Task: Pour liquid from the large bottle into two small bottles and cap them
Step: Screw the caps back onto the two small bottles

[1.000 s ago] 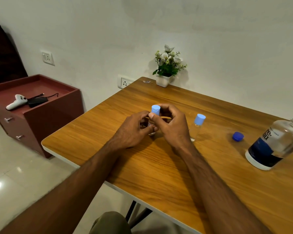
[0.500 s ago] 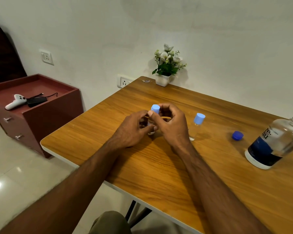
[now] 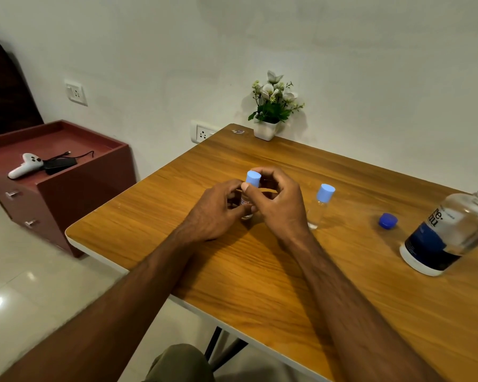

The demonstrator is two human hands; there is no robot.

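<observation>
Hands (image 3: 276,205) hide most of the small bottle (image 3: 246,208).

- The wall (image 3: 342,64) is plain white, with two sockets (image 3: 76,92).
- The floor (image 3: 25,285) has pale glossy tiles with a reflection of light.
- A wooden table (image 3: 260,271) stands against the wall.
- A dark red cabinet (image 3: 75,188) with drawers stands at the left.
- A small flower pot (image 3: 265,130) sits at the table's far edge.
</observation>
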